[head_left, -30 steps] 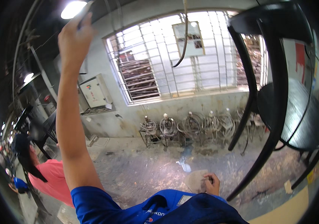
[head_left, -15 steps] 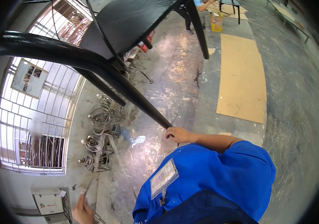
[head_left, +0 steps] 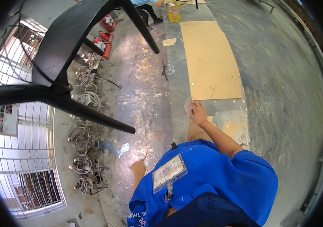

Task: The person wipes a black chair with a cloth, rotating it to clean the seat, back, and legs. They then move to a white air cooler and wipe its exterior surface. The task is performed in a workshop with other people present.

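Scuffed floor (head_left: pixel 142 87) spreads beneath a printed badge (head_left: pixel 170 173), right fingers (head_left: pixel 194 108) pinching a pale pad (head_left: pixel 187 106), left fingers (head_left: pixel 141 163) too small to tell.

The person's blue short-sleeved shirt (head_left: pixel 229 172) bears a clear-cased badge (head_left: pixel 170 173).
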Tool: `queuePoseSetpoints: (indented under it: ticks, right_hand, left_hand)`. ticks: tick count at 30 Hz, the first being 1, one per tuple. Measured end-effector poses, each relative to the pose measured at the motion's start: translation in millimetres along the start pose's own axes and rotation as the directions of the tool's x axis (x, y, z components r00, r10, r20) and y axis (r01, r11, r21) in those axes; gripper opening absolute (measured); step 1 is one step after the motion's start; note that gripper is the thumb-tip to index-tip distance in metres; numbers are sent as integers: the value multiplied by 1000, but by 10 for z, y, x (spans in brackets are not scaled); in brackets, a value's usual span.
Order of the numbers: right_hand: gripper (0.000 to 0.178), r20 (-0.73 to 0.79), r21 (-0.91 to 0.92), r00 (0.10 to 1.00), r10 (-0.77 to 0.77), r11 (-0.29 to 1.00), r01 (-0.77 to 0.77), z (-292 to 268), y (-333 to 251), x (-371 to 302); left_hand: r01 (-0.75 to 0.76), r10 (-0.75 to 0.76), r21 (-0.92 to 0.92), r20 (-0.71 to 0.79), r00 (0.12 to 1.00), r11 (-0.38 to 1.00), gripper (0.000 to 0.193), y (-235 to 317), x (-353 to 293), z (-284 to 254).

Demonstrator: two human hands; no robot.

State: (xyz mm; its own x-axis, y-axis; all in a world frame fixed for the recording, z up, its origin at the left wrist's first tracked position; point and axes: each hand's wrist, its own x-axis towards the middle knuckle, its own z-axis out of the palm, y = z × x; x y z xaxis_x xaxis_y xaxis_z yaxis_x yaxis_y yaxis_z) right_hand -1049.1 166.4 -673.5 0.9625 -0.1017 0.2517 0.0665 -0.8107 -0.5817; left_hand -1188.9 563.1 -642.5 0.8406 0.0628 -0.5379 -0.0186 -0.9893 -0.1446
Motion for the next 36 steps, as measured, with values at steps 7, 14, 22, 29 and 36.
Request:
queuePoseSetpoints:
  ticks: [7, 14, 22, 29, 36]
  right_hand:
    - [47, -243, -363, 963, 117, 910, -202, -852, 1227, 404]
    - [49, -526, -172, 707, 472, 756, -632, -2137, 2589, 1315]
    - [31, -521, 804, 682, 514, 564, 189, -3399, 3082, 2134]
    - [15, -517, 600, 797, 311, 796, 79, -3850, 3045, 2544]
    - [18, -193, 656, 822, 536, 693, -299, -3734, 3174, 2888]
  left_hand:
    - [-595, 444, -260, -460, 769, 760, 25, 1596, 1053, -838]
    - [-891, 518, -340, -726, 452, 301, 18, 3105, 1737, -2572]
    - [-934, 662, -345, -679, 317, 93, 16, 4372, 2436, -3840]
    - [-988, 635, -42, -762, 127, 147, 10, 4949, 3113, -4832]
    - [-926, 727, -359, -604, 326, 117, 15, 5327, 4183, -5802]
